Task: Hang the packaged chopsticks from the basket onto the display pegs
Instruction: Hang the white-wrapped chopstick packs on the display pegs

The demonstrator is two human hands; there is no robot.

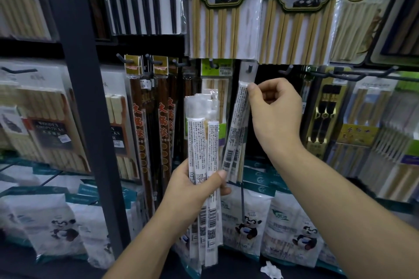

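Note:
My left hand point(195, 188) grips a bundle of several narrow chopstick packs point(203, 142), white labels with barcodes facing me, held upright in front of the rack. My right hand point(275, 111) pinches the upper part of a single chopstick pack point(237, 129) between thumb and fingers. That pack's clear header tab sits on a dark display peg point(250, 68), and its lower end slants left toward my left thumb. The basket is out of view.
Dark pegs hold other goods: red-brown chopstick packs point(140, 124) left, bamboo sets point(217, 20) above, black-and-gold packs point(324, 115) right. A bare peg point(286, 71) sticks out right of the hung pack. Panda-printed bags point(247, 222) stand below. A dark upright post point(84, 97) stands left.

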